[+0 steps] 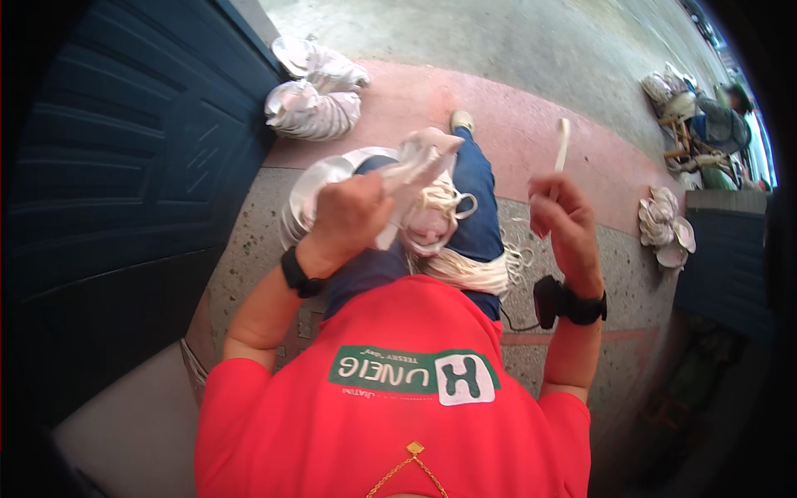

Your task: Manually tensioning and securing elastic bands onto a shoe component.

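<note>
My left hand (353, 217) is closed around a piece of thin pale pinkish-white fabric (423, 158), held up above my lap. On the right, my raised right hand (569, 217) has its fingers drawn together on a cream cord or narrow strip (563, 148), whose end sticks up past the fingers. A bundle of cream cords (465, 271) lies over my right thigh, loose ends hanging off its side. More cords (440, 199) rest between my knees, beside pink-and-white cloth (427, 232). White cloth (292, 207) drapes over my left leg, partly behind the left hand.
Bundled pale cloth (315, 108) stands at the far left by a dark blue panelled door (124, 149). A second cloth bundle (664, 228) sits on the right, near a dark low block (722, 257). Farther right, a seated person (726, 124) is beside more pale bundles (668, 87).
</note>
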A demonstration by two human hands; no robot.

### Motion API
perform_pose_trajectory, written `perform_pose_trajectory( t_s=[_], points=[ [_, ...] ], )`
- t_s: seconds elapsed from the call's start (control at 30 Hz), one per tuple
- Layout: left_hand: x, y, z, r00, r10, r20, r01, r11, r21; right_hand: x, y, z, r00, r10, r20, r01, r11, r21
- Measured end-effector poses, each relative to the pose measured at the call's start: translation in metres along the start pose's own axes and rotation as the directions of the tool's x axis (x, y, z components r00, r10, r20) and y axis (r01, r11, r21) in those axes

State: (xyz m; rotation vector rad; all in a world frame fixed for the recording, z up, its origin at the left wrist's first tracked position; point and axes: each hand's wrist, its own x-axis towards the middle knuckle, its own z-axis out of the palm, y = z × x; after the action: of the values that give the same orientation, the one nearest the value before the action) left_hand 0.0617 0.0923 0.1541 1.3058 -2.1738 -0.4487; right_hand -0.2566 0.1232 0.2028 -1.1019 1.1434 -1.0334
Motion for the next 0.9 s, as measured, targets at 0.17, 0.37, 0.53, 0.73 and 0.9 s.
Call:
perform_pose_trajectory(
  t_s=[0.17, 0.37, 0.53, 0.73, 0.9],
  points=[
    [-0.002, -0.019, 0.002, 0.989, 0.093, 0.117, -0.082, 0.992, -0.1, 0.034, 0.065, 0.079, 0.899, 0.319, 0.299, -0.274, 0.944, -0.185],
    [-0.026, -0.079, -0.017, 0.923, -0.259, 0.285, 0.384, 0.572, -0.725, 0.08, 0.123, 0.146, 0.93, 0.368, 0.017, -0.367, 0.93, -0.033],
    [-0.136, -0.191, 0.081, 0.74, -0.606, 0.291, 0.617, 0.441, -0.652, 0.066, 0.117, 0.129, 0.883, 0.442, 0.157, -0.449, 0.894, 0.005],
    [-0.15, -0.207, 0.061, 0.771, -0.542, 0.333, 0.635, 0.687, -0.353, 0.043, 0.13, 0.095, 0.839, 0.453, 0.301, -0.535, 0.784, 0.315],
    [-0.076, -0.07, -0.059, 0.733, -0.51, 0.449, 0.65, 0.719, -0.246, 0.029, 0.16, 0.042, 0.833, 0.468, 0.294, -0.552, 0.736, 0.392]
  ],
)
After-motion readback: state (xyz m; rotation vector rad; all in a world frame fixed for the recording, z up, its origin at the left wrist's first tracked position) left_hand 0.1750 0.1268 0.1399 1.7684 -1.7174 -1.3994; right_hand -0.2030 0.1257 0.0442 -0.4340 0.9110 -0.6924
